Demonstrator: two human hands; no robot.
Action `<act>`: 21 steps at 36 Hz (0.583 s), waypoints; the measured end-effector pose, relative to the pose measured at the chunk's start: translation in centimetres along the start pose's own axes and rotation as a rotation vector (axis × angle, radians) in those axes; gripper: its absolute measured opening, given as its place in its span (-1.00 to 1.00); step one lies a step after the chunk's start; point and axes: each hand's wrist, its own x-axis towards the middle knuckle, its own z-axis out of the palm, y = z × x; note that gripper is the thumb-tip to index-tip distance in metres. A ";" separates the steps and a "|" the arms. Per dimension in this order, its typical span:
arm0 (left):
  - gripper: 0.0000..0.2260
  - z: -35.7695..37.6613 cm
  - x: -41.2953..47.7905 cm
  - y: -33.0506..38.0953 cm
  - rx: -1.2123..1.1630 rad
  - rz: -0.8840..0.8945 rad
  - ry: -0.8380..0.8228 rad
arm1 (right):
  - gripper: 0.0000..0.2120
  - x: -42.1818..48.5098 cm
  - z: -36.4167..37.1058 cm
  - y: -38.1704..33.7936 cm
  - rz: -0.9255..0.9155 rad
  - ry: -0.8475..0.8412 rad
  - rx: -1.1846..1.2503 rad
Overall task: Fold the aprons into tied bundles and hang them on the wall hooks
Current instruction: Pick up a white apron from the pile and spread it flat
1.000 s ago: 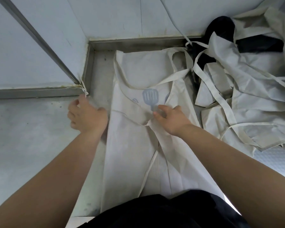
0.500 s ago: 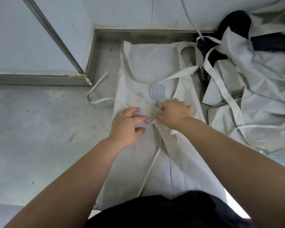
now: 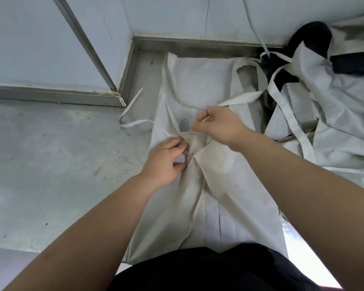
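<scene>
1. Head view: the apron (image 3: 198, 80) is lying lengthwise on the steel counter (image 3: 51, 164). Its bib is pointing toward the back wall (image 3: 177, 15) and its lower end is reaching my dark clothing (image 3: 198, 269).
2. My left hand (image 3: 166, 162) is gripping the apron at mid-length, fingers curling round a bunch of cloth.
3. My right hand (image 3: 219, 127) is pinching a thin edge of the apron between thumb and forefinger, just beyond the left hand and raised slightly off the fabric. It is partly covering a grey-blue printed motif (image 3: 184, 124).
4. The apron's cloth is showing as off-white, matte and woven, with soft creases running toward my left hand. A flat waist tie (image 3: 139, 122) is trailing in a loose bend onto the bare steel to the left. The neck strap (image 3: 240, 99) is lying across the bib.
5. To the right, a heap of aprons (image 3: 334, 106) in the same pale fabric is lying crumpled, its straps crossing one another. A black cloth (image 3: 315, 34) is showing between its folds.
6. The counter is looking dull grey and speckled, and a raised metal lip (image 3: 198, 44) is running along the smooth wall panels.
</scene>
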 end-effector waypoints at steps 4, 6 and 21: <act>-0.45 -0.6 0.1 0.4 0.087 -0.049 -0.043 | -0.82 0.0 -2.6 -0.9 0.033 0.162 0.144; -0.42 -0.8 0.3 0.2 0.150 -0.099 -0.093 | -0.80 -0.3 -4.0 -0.7 0.047 0.342 0.163; -0.76 -0.9 1.8 2.0 0.267 -0.116 0.126 | -0.63 -4.9 -8.1 4.2 0.337 0.527 -0.960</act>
